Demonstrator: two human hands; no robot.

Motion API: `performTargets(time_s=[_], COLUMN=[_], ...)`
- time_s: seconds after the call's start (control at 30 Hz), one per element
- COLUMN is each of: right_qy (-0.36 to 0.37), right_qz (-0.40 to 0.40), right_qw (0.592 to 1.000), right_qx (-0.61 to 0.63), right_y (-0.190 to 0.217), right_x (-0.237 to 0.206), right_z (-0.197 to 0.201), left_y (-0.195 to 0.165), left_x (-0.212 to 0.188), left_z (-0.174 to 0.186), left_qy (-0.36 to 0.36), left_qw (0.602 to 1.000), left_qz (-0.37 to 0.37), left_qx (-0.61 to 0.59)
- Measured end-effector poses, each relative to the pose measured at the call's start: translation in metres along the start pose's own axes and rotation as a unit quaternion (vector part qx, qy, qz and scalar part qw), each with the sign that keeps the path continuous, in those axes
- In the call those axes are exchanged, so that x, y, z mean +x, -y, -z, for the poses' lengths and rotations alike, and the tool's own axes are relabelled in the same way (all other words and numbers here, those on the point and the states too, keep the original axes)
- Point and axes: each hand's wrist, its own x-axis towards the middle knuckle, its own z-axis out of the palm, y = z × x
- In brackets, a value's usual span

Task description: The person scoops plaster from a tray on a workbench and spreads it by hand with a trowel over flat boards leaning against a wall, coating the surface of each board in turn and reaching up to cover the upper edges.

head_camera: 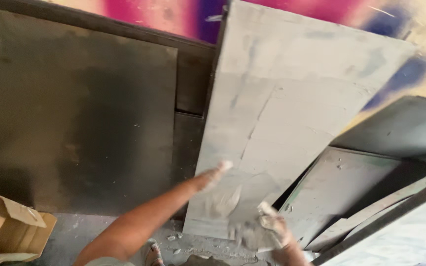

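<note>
Left hand reaches flat, grip released, against the leaning grey board; right hand, blurred, clenches a putty-caked scraper low on it

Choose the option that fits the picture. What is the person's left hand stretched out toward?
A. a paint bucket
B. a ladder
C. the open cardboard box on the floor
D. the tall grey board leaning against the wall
D: the left hand reaches up against the grey leaning board, while the cardboard box sits far off at the lower left.

Pale grey board, brown carton
</note>
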Motion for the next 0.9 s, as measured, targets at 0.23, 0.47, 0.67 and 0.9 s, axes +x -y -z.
performTargets(time_s=[0.23,0.47,0.67,0.9], right_qy=[-0.038,-0.038,-0.068,-0.100], right_qz=[0.118,0.177,0.152,0.160], right_qw=[0.228,0.135,0.136,0.147], right_qx=[-0.966,-0.974,-0.977,-0.971], right_y=[0.135,0.172,0.208,0.311], right_x=[0.141,0.249,0.184,0.042], right_z=[-0.001,-0.015,0.043,0.182], left_y=[0.049,0.098,0.130,0.188], left_x=[-0.126,-0.085,-0.023,-0.045], left_z=[0.109,0.064,0.010,-0.040], left_qy=[-0.192,-0.126,-0.076,-0.178], left_qw=[0.955,0.956,0.948,0.913], left_qz=[-0.022,0.002,0.083,0.094], left_qx=[-0.226,-0.265,-0.298,-0.355])
